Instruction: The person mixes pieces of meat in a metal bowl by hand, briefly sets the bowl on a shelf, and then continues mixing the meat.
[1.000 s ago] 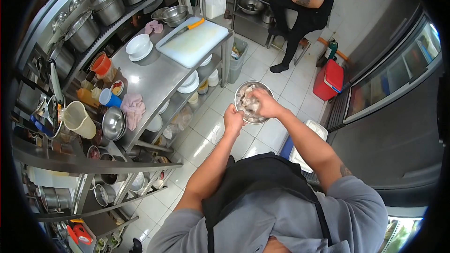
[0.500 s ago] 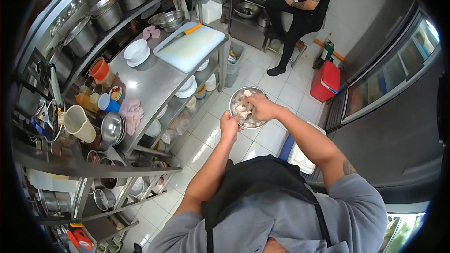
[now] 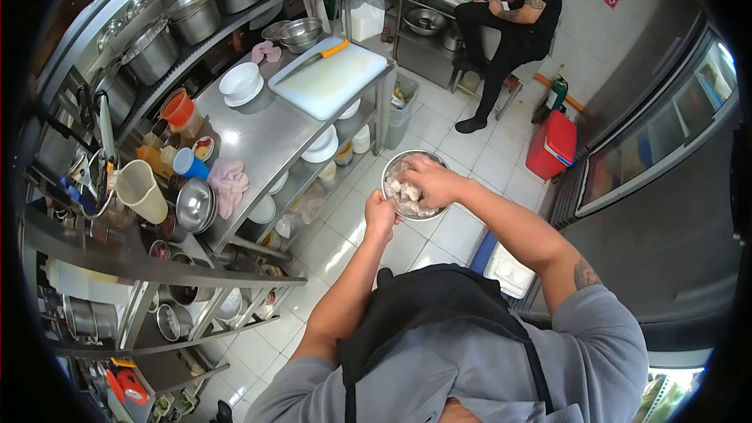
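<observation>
My left hand [image 3: 381, 215] grips the near left rim of a round metal bowl [image 3: 425, 217], held up in front of my body above the floor. Pale, wet-looking chunks of raw meat [image 3: 398, 189] fill the bowl. My right hand [image 3: 432, 182] reaches in from the right, its fingers bent down among the chunks and closed around some of them. The fingertips are partly hidden by the meat and the hand itself.
To my left stands a steel table [image 3: 270, 137] with a white cutting board [image 3: 333, 82], an orange-handled knife [image 3: 325, 53] and white bowls [image 3: 241, 82]. A co-worker [image 3: 517, 23] sits ahead. A red cooler [image 3: 551, 145] and steel refrigerator [image 3: 658, 243] are at right.
My right hand has moved deeper among the meat chunks, its fingers now lower in the bowl. The left hand keeps its grip on the rim. The view has shifted slightly.
</observation>
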Action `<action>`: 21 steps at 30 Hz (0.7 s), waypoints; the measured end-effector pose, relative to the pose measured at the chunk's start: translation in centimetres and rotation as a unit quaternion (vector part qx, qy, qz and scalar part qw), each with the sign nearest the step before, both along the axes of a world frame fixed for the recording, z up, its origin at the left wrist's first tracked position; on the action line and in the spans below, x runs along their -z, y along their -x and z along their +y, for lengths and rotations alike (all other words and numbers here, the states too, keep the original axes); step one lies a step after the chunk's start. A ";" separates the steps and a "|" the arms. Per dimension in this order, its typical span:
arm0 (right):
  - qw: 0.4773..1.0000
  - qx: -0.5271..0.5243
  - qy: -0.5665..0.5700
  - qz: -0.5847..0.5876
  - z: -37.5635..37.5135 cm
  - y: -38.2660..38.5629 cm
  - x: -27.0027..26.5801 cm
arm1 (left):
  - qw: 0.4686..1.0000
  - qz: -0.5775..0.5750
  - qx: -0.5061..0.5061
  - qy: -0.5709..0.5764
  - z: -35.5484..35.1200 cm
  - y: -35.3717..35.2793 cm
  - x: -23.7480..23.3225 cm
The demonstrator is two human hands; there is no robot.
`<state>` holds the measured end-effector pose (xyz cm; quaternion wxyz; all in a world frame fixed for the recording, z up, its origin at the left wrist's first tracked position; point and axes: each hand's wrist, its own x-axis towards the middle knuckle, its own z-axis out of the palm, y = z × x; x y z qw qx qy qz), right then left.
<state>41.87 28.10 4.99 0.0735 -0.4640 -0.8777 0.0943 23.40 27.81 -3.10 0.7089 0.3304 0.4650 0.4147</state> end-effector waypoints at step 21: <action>0.994 -0.040 0.097 -0.008 2.5 6.4 1.3 | 0.973 0.000 -0.231 0.005 -6.6 1.2 -0.3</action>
